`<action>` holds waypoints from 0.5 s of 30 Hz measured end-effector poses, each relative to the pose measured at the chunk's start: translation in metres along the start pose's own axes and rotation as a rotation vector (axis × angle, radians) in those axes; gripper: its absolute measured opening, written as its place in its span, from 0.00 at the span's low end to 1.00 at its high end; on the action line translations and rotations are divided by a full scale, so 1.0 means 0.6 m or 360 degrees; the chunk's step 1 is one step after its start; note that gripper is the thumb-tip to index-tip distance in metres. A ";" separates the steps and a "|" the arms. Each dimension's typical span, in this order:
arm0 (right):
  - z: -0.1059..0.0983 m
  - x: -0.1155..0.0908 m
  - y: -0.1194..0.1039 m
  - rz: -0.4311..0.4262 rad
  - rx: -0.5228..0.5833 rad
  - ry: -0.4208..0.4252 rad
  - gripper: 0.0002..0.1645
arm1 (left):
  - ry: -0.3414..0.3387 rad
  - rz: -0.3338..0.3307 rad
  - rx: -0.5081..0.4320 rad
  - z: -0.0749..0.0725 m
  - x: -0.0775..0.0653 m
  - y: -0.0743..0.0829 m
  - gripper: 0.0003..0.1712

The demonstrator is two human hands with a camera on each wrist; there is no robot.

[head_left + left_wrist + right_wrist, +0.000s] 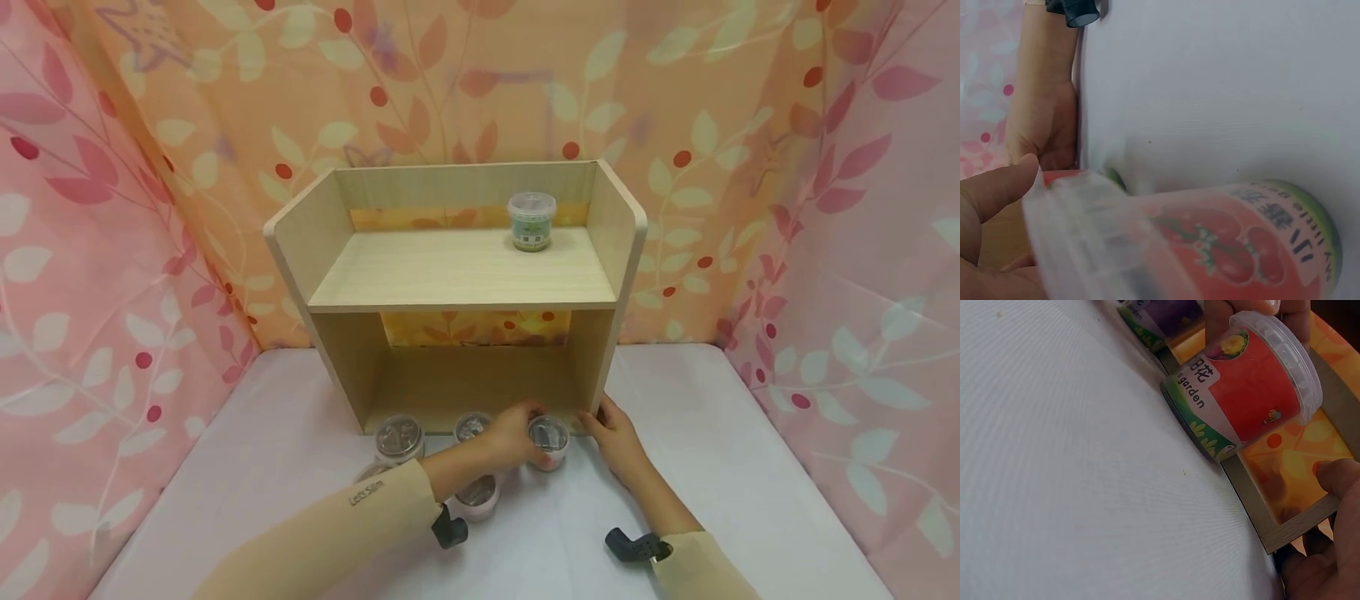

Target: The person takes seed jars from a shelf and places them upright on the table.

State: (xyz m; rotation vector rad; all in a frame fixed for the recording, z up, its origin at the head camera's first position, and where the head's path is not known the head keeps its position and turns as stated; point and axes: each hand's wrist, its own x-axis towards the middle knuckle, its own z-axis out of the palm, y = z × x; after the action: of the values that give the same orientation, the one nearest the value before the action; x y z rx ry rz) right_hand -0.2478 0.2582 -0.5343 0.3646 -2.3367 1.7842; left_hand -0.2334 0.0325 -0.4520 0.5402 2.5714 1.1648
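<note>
In the head view, my left hand (512, 437) grips a clear-lidded plastic tub (548, 446) at the front of a two-tier wooden shelf (450, 271). That tub's red label with a flower picture shows in the right wrist view. My right hand (618, 437) holds the shelf's right side panel near its bottom front corner, thumb on the inner side. Beside my left hand stands a tub (472, 427), purple-labelled in the right wrist view. A tub with a tomato label (1229, 244) fills the near part of the left wrist view.
On the upper board stands a green-labelled tub (532, 223), right of middle. More lidded tubs (399, 437) stand on the white tabletop (247, 467) by the shelf's front left, one partly behind my left sleeve. Patterned curtains (465, 83) enclose the back and sides.
</note>
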 end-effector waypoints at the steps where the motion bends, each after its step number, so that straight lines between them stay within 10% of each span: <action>1: 0.000 0.000 -0.001 0.0003 0.0003 -0.0006 0.33 | 0.0000 0.0007 0.0013 -0.002 -0.001 0.002 0.50; 15: -0.002 -0.004 0.002 0.0032 -0.0057 0.0007 0.34 | 0.0032 0.0218 0.0001 -0.071 -0.039 0.061 0.46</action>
State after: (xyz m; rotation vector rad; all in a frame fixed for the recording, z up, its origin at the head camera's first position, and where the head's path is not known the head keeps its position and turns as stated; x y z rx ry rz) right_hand -0.2458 0.2601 -0.5359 0.3332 -2.3743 1.7473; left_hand -0.2206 0.0163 -0.3951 0.7179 2.5866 1.2191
